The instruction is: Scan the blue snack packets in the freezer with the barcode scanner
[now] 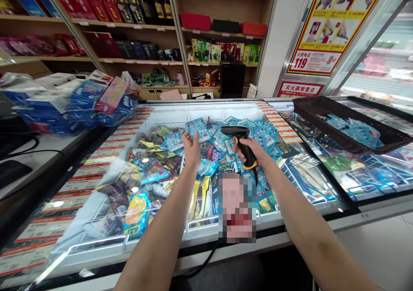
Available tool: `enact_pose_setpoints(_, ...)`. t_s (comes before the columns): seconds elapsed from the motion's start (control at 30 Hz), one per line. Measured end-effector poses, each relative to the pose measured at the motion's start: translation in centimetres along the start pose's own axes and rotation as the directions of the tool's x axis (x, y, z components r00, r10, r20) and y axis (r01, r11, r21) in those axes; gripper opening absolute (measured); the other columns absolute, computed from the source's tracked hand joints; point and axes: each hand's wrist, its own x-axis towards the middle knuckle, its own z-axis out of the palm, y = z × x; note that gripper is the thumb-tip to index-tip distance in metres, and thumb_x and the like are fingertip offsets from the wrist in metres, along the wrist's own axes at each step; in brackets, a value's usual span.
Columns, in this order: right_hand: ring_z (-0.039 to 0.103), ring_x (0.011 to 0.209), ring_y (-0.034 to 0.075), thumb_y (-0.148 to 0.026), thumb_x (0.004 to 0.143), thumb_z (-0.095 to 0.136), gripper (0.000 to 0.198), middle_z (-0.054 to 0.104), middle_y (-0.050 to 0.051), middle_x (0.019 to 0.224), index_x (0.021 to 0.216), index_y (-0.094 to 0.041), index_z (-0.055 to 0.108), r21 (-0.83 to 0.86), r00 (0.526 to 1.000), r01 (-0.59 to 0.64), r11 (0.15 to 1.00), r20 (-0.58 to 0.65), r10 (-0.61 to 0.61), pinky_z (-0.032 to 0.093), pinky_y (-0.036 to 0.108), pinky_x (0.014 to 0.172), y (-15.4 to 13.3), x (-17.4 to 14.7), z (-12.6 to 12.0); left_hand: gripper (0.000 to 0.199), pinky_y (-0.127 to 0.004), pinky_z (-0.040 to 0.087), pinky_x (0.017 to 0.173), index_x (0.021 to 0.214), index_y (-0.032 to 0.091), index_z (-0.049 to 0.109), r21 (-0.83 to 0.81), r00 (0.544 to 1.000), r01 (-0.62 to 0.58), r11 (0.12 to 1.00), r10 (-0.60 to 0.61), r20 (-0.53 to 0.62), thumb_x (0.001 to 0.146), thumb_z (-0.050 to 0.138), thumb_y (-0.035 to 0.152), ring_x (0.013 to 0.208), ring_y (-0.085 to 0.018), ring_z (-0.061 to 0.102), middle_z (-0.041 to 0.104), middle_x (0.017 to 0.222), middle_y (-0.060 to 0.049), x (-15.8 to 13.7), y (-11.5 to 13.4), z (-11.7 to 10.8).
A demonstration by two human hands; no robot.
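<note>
My left hand [192, 148] pinches a light blue packet [199, 128] by its near left corner, with a barcode visible on its face. In my right hand [254, 151] is a black and yellow barcode scanner [237, 131], gripped by the handle, its head pointing left towards the packet. A cable runs down from the handle. Below both hands lie many similar blue packets [263, 134] in a chest freezer [151, 278]. Nearer me, yellow wrapped ice creams [203, 194] stand in a wire basket. A pixelated patch hides part of the freezer's front.
A dark brown basket [351, 147] holding more blue packets rests on the freezer's right side. Blue boxes [80, 106] are piled on the left. Behind stand shelves [129, 25] with bottles and boxes. Safety posters [335, 28] hang at the right.
</note>
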Motion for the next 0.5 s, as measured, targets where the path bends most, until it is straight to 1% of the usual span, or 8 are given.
enact_pose_setpoints(0.1, 0.052, 0.042, 0.011, -0.049, 0.079, 0.066, 0.04, 0.072, 0.007, 0.078, 0.102, -0.016, 0.062, -0.024, 1.0, -0.015, 1.0, 0.017, 0.015, 0.042, 0.023, 0.036, 0.05, 0.06, -0.09, 0.045, -0.031, 0.059, 0.077, 0.11, 0.028, 0.036, -0.09, 1.0, 0.014, 0.996, -0.014, 0.001, 0.081, 0.062, 0.052, 0.085, -0.011, 0.058, 0.05, 0.102, 0.0, 0.33, -0.04, 0.07)
enact_pose_setpoints(0.2, 0.053, 0.041, 0.011, -0.049, 0.079, 0.066, 0.039, 0.072, 0.008, 0.078, 0.1, -0.015, 0.062, -0.035, 0.999, -0.027, 0.999, 0.041, 0.029, 0.041, 0.023, 0.035, 0.15, 0.11, -0.18, 0.045, -0.035, 0.06, 0.081, 0.105, 0.027, 0.036, -0.128, 0.999, 0.021, 0.992, -0.014, 0.052, 0.077, 0.065, 0.046, 0.083, -0.01, 0.058, 0.05, 0.094, 0.002, 0.5, -0.15, 0.22)
enact_pose_setpoints(0.3, 0.053, 0.041, 0.011, -0.049, 0.08, 0.066, 0.039, 0.072, 0.007, 0.076, 0.099, -0.015, 0.062, -0.034, 0.998, -0.021, 0.999, 0.059, 0.023, 0.042, 0.023, 0.035, 0.19, 0.12, -0.13, 0.043, -0.039, 0.06, 0.083, 0.104, 0.025, 0.036, -0.147, 0.996, 0.025, 0.989, -0.012, 0.091, 0.077, 0.065, 0.039, 0.082, -0.01, 0.058, 0.049, 0.088, 0.003, 0.42, -0.23, 0.3)
enact_pose_setpoints(0.4, 0.053, 0.041, 0.011, -0.05, 0.079, 0.066, 0.039, 0.071, 0.006, 0.074, 0.098, -0.015, 0.062, -0.041, 0.999, -0.021, 0.999, 0.049, 0.023, 0.042, 0.022, 0.035, 0.13, 0.09, 0.09, 0.043, -0.039, 0.06, 0.082, 0.103, 0.025, 0.036, -0.177, 0.996, 0.024, 0.984, -0.009, 0.085, 0.076, 0.068, 0.034, 0.075, -0.009, 0.054, 0.042, 0.08, 0.006, 0.29, -0.19, 0.37)
enact_pose_setpoints(0.5, 0.052, 0.039, 0.011, -0.05, 0.079, 0.066, 0.039, 0.071, 0.006, 0.073, 0.095, -0.015, 0.062, -0.056, 0.999, -0.026, 0.998, 0.032, 0.028, 0.041, 0.023, 0.033, 0.06, 0.06, 0.27, 0.042, -0.039, 0.06, 0.081, 0.103, 0.025, 0.037, -0.149, 0.997, 0.027, 0.988, -0.016, 0.076, 0.076, 0.068, 0.033, 0.068, -0.008, 0.05, 0.037, 0.077, 0.007, 0.24, -0.14, 0.46)
